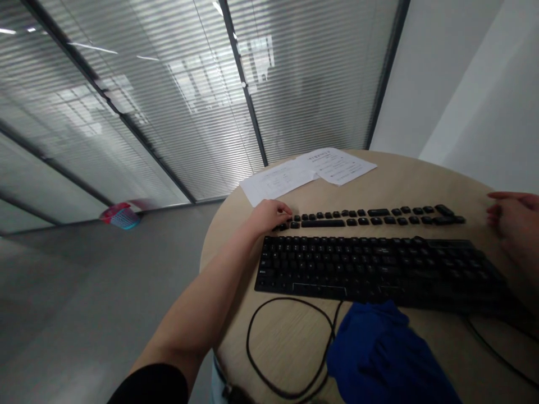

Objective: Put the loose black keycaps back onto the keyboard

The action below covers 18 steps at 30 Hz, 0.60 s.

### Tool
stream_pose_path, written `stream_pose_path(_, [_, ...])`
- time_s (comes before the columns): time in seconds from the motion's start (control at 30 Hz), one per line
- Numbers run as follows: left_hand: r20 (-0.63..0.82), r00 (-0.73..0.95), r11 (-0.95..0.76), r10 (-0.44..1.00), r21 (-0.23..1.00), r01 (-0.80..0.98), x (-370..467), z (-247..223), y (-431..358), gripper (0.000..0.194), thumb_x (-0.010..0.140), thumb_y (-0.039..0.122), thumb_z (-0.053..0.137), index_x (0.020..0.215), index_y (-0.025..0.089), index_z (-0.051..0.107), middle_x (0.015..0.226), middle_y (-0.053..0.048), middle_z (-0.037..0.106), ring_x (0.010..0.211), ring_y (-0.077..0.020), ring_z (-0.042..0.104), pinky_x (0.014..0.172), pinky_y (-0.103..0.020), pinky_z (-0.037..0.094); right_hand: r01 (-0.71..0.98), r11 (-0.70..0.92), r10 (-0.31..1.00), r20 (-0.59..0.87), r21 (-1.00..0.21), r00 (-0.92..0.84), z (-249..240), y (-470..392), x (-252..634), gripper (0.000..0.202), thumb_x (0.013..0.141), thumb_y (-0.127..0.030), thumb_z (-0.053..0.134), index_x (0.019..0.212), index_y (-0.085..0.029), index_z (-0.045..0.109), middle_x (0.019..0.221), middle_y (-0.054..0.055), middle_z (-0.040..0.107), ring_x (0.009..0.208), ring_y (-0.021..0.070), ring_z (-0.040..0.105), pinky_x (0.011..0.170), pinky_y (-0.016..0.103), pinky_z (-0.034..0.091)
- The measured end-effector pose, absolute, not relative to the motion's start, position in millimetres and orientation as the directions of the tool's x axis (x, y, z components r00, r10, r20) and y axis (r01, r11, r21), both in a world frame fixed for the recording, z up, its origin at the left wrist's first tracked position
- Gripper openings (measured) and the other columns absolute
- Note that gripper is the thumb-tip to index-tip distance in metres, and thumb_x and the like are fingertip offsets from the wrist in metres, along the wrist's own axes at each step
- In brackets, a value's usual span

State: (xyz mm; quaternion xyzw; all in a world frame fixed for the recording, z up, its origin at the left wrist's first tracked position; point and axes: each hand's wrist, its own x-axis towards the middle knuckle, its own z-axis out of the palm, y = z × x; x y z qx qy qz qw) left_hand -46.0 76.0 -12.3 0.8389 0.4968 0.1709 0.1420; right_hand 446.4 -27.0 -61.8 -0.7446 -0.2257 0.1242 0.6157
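Note:
My left hand (269, 215) is closed in a pinch at the left end of two rows of loose black keycaps (324, 223). Its fingertips are on a keycap there, mostly hidden by the fingers. Just below these rows lies a black keyboard (332, 261), many of its keys still seated and its lower rows dark and bare-looking. My right hand (516, 221) hovers beyond the right end of the rows, slightly blurred. One finger stretches out above the others, and nothing shows between them.
Printed papers (278, 179) lie at the far edge of the round wooden table (421, 174). In front of the keyboard are a blue cloth (383, 353) and a looped black cable (249, 342). A red and blue basket (122, 216) stands on the floor by the glass partition.

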Motion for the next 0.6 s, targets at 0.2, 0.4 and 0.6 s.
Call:
stream_pose_path(0.2, [0.128, 0.449, -0.462, 0.884, 0.38, 0.801, -41.1, -18.1, 81.9, 0.016, 0.083, 0.028, 0.068, 0.09, 0.022, 0.082, 0.08, -0.006, 0.075, 0.075, -0.0215, 0.066, 0.079, -0.038, 0.051, 0.242, -0.088, 0.494, 0.169, -0.966, 0.853, -49.8, -42.4, 427.8, 0.047, 0.068, -0.011, 0.05, 0.104, -0.017, 0.078, 0.066, 0.002, 0.056, 0.049, 0.0051, 0.048, 0.038, 0.007, 0.035])
stream_pose_path(0.4, [0.125, 0.444, -0.458, 0.887, 0.347, 0.818, -42.3, -20.5, 82.3, 0.017, 0.083, 0.024, 0.07, 0.093, 0.022, 0.082, 0.082, -0.007, 0.075, 0.081, -0.0244, 0.067, 0.084, -0.041, 0.05, 0.189, -0.063, 0.487, 0.135, -0.98, 0.863, -51.3, -39.9, 429.8, 0.044, 0.068, -0.008, 0.05, 0.101, -0.016, 0.078, 0.065, 0.002, 0.055, 0.048, 0.0059, 0.048, 0.037, 0.009, 0.037])
stream_pose_path(0.6, [0.184, 0.425, -0.463, 0.886, 0.35, 0.814, -49.6, -4.6, 73.4, 0.021, 0.083, 0.021, 0.071, 0.101, 0.02, 0.08, 0.089, -0.007, 0.077, 0.079, -0.0208, 0.067, 0.082, -0.036, 0.052, 0.193, 0.01, 0.47, 0.176, -0.981, 0.865, -65.2, -32.4, 449.1, 0.049, 0.066, -0.01, 0.05, 0.106, -0.013, 0.078, 0.062, 0.001, 0.054, 0.044, 0.0061, 0.046, 0.034, 0.009, 0.034])
